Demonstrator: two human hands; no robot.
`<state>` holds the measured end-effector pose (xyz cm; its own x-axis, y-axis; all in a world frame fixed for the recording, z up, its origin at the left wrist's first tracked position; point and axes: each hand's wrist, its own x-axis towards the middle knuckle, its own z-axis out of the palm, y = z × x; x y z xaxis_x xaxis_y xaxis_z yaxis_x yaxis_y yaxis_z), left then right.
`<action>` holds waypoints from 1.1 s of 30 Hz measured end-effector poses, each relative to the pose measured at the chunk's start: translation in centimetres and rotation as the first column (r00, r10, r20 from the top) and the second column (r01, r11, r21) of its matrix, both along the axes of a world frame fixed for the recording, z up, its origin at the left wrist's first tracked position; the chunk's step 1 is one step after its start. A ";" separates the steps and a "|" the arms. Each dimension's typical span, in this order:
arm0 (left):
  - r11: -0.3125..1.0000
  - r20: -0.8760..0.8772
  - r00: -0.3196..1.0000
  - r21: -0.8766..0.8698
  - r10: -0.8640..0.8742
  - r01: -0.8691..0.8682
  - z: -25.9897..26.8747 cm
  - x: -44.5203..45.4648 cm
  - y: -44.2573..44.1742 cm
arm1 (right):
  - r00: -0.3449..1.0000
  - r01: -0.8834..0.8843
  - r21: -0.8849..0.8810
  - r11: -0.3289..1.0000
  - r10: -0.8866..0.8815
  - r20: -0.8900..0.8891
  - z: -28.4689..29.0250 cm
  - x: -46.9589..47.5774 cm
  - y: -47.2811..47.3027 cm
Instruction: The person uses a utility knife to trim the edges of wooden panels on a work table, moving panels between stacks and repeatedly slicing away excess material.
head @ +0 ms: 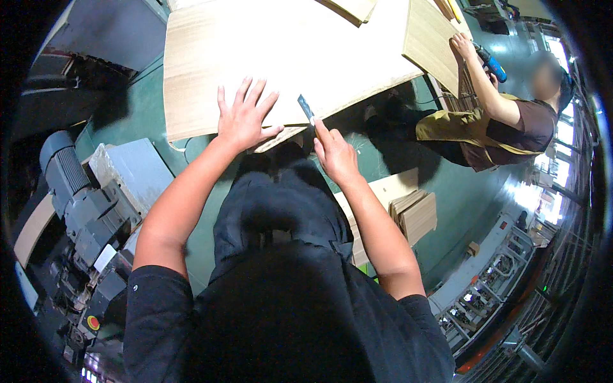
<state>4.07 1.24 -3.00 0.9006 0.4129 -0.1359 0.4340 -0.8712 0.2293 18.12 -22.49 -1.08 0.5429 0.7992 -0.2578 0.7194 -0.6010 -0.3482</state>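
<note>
A large wood-grain panel [191, 86], partly washed out by glare, lies before me. My left hand [245, 117] rests palm down with fingers spread near the panel's close edge. In my right hand [334, 151] is a flat-bladed hand tool [305, 107], perhaps a putty knife or chisel; its blade points away from me over the panel's near edge. Under that edge, to the right of my left hand, another board edge [280, 139] shows.
At the right a co-worker [512, 119] holds a blue power tool [493, 63] beside a tilted wood panel [433, 43]. Stacked boards [414, 215] stand low on my right. A motor-driven machine [72, 167] is on my left. More thin boards [352, 7] lie at the far side.
</note>
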 end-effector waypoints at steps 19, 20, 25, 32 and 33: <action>1.000 -0.009 0.999 -0.004 -0.031 0.031 0.1 -0.6 0.4 | 0.989 -0.146 0.123 0.982 0.140 0.056 0.5 8.5 2.9; 0.999 0.000 0.999 0.000 -0.034 0.034 0.0 -0.8 0.4 | 0.991 -0.131 0.196 0.972 0.123 0.051 0.7 7.7 2.0; 0.994 0.021 0.994 -0.025 -0.109 0.109 0.0 -2.3 0.9 | 0.995 -0.050 0.158 0.986 0.063 -0.075 0.5 2.8 -4.1; 0.979 -0.007 0.981 -0.067 -0.195 0.194 0.4 -5.0 0.6 | 0.958 -0.107 0.018 0.994 0.108 -0.264 2.7 -5.4 -6.9; 0.979 -0.003 0.981 -0.061 -0.196 0.196 0.4 -5.0 0.7 | 0.962 -0.101 0.007 0.995 0.099 -0.254 2.4 -5.7 -6.8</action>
